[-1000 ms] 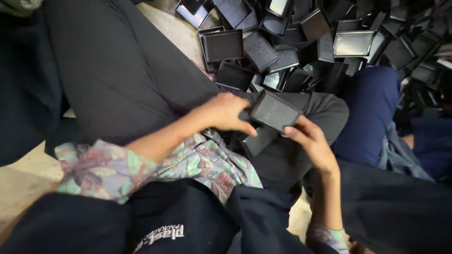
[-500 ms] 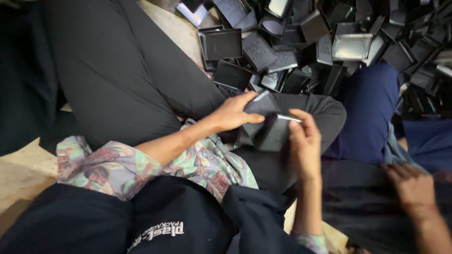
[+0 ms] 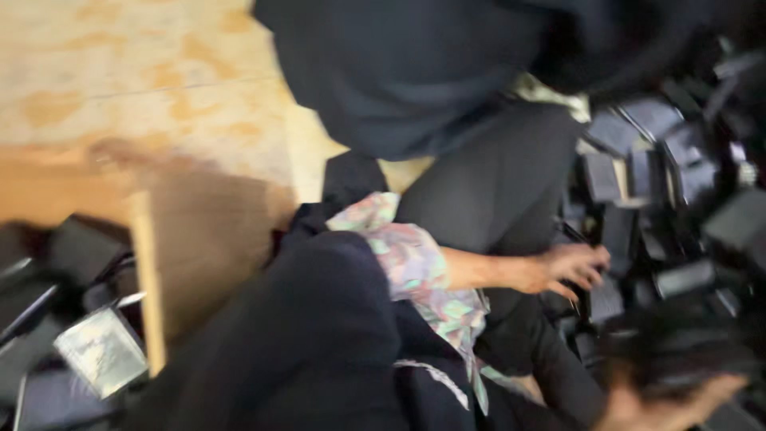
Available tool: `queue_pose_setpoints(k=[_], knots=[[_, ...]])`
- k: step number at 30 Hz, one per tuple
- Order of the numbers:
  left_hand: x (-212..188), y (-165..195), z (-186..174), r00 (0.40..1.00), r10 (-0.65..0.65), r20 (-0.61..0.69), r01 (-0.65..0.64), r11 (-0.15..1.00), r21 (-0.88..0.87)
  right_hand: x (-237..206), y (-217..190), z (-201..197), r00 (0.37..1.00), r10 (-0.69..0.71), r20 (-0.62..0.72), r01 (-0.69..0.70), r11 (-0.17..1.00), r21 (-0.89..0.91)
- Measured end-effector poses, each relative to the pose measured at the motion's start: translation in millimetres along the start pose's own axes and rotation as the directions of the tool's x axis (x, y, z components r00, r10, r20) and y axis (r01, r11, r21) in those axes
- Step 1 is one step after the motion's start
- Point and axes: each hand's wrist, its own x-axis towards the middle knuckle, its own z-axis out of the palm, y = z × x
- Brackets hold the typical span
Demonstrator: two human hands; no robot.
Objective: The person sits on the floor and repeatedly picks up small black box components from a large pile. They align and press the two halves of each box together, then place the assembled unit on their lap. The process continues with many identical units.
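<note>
The view is motion-blurred. My left hand (image 3: pixel 568 270) reaches from a floral sleeve (image 3: pixel 415 267) to the edge of a pile of black flat cases (image 3: pixel 662 183), its fingers lying on one dark case (image 3: pixel 604 302); whether they grip it is unclear. At the bottom right edge, my right hand (image 3: pixel 658 405) is partly cut off. It holds a blurred black case (image 3: pixel 678 351) above its palm. My dark-clothed lap (image 3: pixel 319 351) fills the lower middle.
A person in dark clothes (image 3: pixel 415 72) sits close at the top, one black trouser leg (image 3: pixel 495 183) beside my left arm. Pale wooden floor (image 3: pixel 136 88) lies upper left. More cases, one with a shiny face (image 3: pixel 100 351), lie beyond a wooden edge (image 3: pixel 148 279) at lower left.
The view has swung left and blurred. My hands have come apart: the left now rests at the pile's edge, and the right has dropped to the lower right with a black case.
</note>
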Motion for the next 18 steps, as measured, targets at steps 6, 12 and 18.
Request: queue_pose_setpoints(k=[6,12,18], knots=[[-19,19,11,0.997,-0.058,0.048,0.055,0.996,0.067,-38,-111,177,0.582,-0.426,0.693,0.339,0.901,0.270],[-48,17,24,0.985,-0.149,0.083,0.147,0.989,0.030,-149,-160,290,-0.291,-0.282,0.914,0.228,0.908,0.353],[-37,11,-12,0.984,-0.128,0.121,0.142,0.983,-0.113,-75,-110,235,0.298,0.040,0.954,0.015,0.999,-0.047]])
